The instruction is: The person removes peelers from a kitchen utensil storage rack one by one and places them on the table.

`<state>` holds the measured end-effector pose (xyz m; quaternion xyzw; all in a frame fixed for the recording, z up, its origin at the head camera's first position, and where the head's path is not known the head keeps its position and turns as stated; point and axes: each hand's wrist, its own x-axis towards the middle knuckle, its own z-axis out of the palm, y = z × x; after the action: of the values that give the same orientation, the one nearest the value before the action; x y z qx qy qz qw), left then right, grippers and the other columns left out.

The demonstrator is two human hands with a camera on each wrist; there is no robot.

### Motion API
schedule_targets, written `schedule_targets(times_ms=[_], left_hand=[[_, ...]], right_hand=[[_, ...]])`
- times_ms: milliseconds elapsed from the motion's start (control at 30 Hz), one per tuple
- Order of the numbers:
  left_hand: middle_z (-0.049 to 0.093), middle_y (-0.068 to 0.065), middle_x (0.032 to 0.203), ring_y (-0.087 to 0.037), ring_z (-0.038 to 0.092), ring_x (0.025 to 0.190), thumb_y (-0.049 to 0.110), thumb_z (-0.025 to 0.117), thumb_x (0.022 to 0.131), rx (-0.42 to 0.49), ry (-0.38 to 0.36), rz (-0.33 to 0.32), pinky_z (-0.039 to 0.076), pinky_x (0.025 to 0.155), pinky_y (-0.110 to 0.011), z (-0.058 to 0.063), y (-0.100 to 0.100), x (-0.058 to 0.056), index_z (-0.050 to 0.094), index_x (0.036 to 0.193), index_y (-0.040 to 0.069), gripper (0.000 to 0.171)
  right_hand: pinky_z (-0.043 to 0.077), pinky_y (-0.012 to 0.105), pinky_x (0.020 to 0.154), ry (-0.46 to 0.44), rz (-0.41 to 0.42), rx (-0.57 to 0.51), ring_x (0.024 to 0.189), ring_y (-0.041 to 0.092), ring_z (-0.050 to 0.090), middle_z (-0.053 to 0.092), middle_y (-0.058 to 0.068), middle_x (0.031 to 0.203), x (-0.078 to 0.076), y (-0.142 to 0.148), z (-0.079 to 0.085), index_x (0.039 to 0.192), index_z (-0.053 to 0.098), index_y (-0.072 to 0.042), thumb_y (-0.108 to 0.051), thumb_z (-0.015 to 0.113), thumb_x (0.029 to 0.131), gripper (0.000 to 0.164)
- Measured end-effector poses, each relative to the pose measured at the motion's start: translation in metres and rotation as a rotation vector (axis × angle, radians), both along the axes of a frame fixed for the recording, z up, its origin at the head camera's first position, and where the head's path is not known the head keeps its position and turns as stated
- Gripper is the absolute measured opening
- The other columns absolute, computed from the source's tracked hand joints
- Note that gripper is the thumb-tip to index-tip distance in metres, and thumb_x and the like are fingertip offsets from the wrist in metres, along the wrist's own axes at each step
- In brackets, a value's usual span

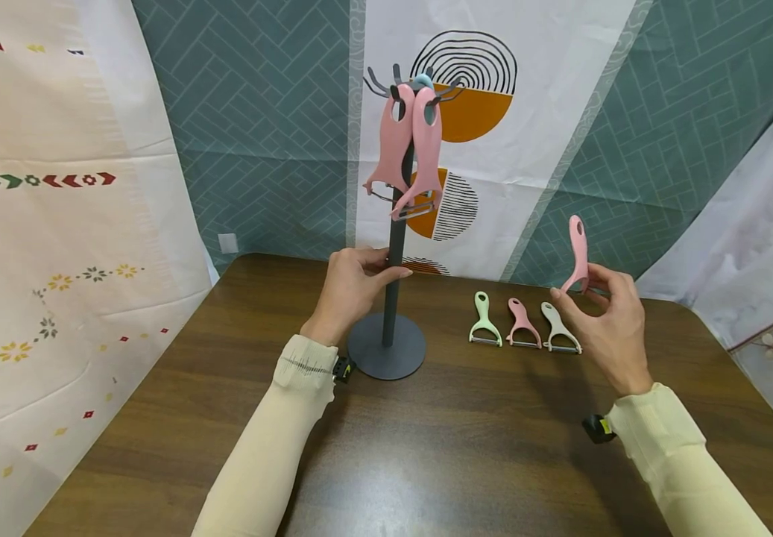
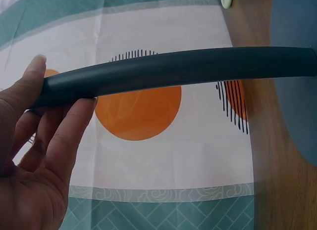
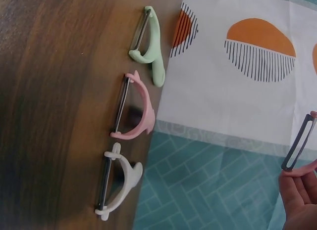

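The right hand (image 1: 610, 328) is pinching a pink peeler (image 1: 579, 257) by its blade end, up in the air above the table (image 1: 480, 432). The long handle (image 1: 578, 240) is pointing up and leaning a bit. The stand (image 1: 376, 362) is standing off to the left, well apart, and its hooks (image 1: 396, 73) are sitting higher than the peeler. The left hand (image 1: 352, 291) is gripping the pole (image 1: 391, 309), nearer those hooks.

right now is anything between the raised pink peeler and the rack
Nothing visible: the raised pink peeler in the right hand has open space towards the rack. Two pink peelers hang on its front hooks; three peelers lie below, on the table.
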<state>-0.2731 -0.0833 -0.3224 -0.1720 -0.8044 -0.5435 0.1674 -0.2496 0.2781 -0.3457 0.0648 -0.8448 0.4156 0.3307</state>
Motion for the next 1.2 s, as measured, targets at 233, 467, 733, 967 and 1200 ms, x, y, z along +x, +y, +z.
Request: schedule_targets(times_ms=[233,467,733,967,1200], left_hand=[[0.079,-0.008,0.105,-0.018,0.077,0.088,0.024,0.083,0.086,-0.026,-0.001,0.015,0.063,0.078,-0.033,0.001,0.001,0.0,0.077,0.119,0.009,0.037],[0.079,-0.013,0.107,-0.019,0.077,0.089,0.023,0.083,0.086,-0.015,-0.001,0.004,0.063,0.078,-0.034,0.0,0.001,0.0,0.077,0.118,0.008,0.035],[0.079,-0.009,0.107,-0.019,0.077,0.089,0.024,0.083,0.086,-0.035,0.005,0.019,0.062,0.081,-0.034,0.001,0.0,0.0,0.076,0.12,0.007,0.038],[0.08,-0.008,0.105,-0.018,0.077,0.089,0.024,0.084,0.086,-0.032,-0.003,0.017,0.062,0.079,-0.033,0.001,0.0,0.0,0.078,0.117,0.009,0.035],[0.08,-0.008,0.104,-0.017,0.077,0.087,0.023,0.084,0.085,-0.023,-0.002,0.014,0.063,0.077,-0.032,0.002,0.0,-0.001,0.078,0.117,0.009,0.035]], right_hand=[[0.047,0.004,0.096,-0.025,-0.014,0.013,0.109,0.003,0.053,0.052,-0.006,0.116,0.0,0.006,-0.003,0.131,0.065,-0.007,-0.018,0.084,0.085,0.051],[0.043,0.001,0.093,-0.05,-0.06,0.04,0.104,-0.001,0.053,0.055,0.007,0.12,0.0,0.011,-0.007,0.132,0.064,-0.007,-0.022,0.083,0.086,0.052],[0.04,0.002,0.089,-0.047,-0.089,0.076,0.103,0.0,0.054,0.055,0.008,0.111,-0.002,0.018,-0.012,0.129,0.065,-0.005,-0.021,0.084,0.085,0.051],[0.036,0.013,0.087,-0.084,-0.121,0.099,0.105,0.004,0.052,0.056,0.009,0.109,-0.006,0.026,-0.018,0.128,0.066,-0.005,-0.022,0.084,0.085,0.049],[0.037,0.017,0.087,-0.097,-0.138,0.106,0.105,0.009,0.054,0.057,0.011,0.112,-0.006,0.03,-0.022,0.126,0.066,-0.003,-0.025,0.083,0.086,0.049]])
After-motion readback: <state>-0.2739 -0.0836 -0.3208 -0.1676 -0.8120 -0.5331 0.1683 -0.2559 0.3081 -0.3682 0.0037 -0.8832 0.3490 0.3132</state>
